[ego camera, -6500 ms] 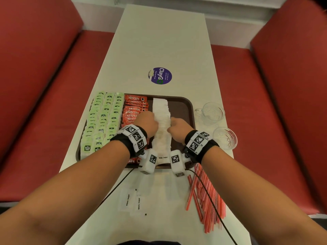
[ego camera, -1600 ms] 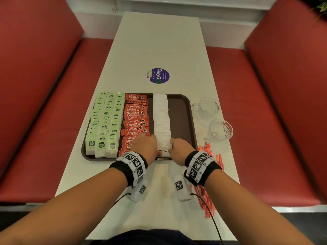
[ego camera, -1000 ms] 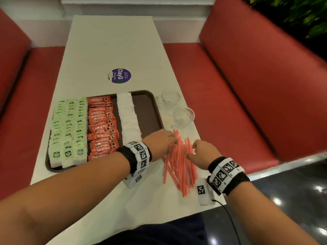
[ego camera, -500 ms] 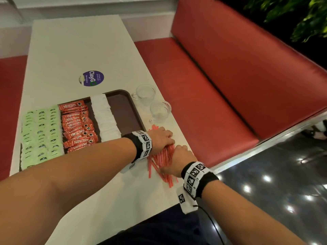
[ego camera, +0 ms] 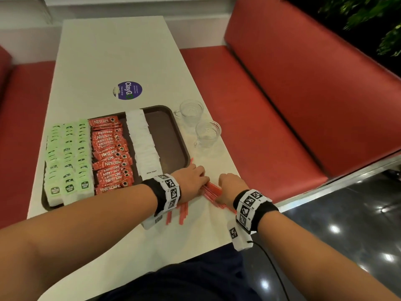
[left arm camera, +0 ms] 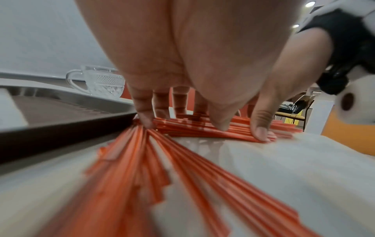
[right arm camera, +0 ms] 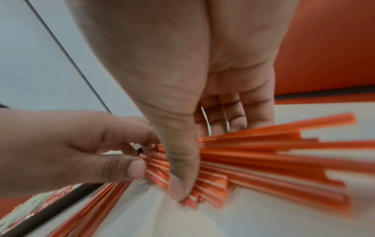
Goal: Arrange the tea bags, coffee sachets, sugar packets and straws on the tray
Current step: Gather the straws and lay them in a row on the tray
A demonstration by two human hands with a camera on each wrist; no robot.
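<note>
Red straws [ego camera: 211,190] lie fanned on the white table just right of the brown tray's [ego camera: 167,127] near corner. My left hand [ego camera: 200,178] curls over their tray-side part, fingertips [left arm camera: 146,122] and thumb pressing down. My right hand [ego camera: 223,185] grips the other side, thumb [right arm camera: 178,187] in front and fingers behind the bundle [right arm camera: 263,160]. On the tray lie rows of green tea bags [ego camera: 67,155], red coffee sachets [ego camera: 111,155] and white sugar packets [ego camera: 144,144].
Two glass cups [ego camera: 192,110] [ego camera: 207,133] stand right of the tray, close behind the straws. The tray's right strip [ego camera: 167,140] is bare. The table edge and a red bench [ego camera: 260,127] lie to the right. A purple sticker [ego camera: 127,90] is farther back.
Both hands left the sugar row and moved right onto the straws, squeezing the loose pile into a tighter bundle. The head view swung right, then partly back.
</note>
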